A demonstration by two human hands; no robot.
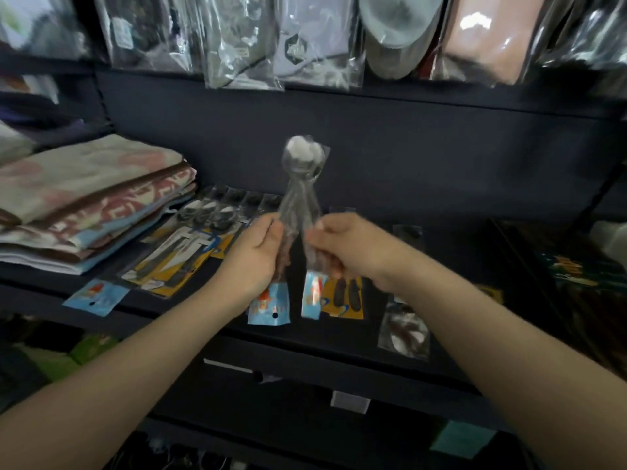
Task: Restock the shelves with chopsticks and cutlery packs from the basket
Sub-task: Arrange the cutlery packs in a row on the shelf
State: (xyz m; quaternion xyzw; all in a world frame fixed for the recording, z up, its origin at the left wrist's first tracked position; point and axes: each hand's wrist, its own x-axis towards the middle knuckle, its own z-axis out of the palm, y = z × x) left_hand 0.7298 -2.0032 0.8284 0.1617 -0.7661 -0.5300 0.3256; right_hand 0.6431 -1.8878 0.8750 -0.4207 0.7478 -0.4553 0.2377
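I hold two clear spoon packs upright over the dark shelf (pixel 190 320). My left hand (pixel 252 257) grips one pack, whose blue header card (pixel 268 308) hangs below my palm. My right hand (pixel 342 247) grips the other spoon pack (pixel 302 171); its blue card (pixel 312 296) points down and the spoon bowls stand together at the top. Several cutlery packs with yellow cards (pixel 176 259) lie on the shelf to the left. Another blue-carded pack (pixel 96 296) lies at the shelf's front edge. The basket is not in view.
Folded towels (pixel 84 201) are stacked at the shelf's left end. A clear pack with a brown item (pixel 405 330) and a yellow-carded pack (pixel 344 298) lie under my right wrist. Bagged goods (pixel 305 39) hang above. A dark patterned box (pixel 559 283) stands at right.
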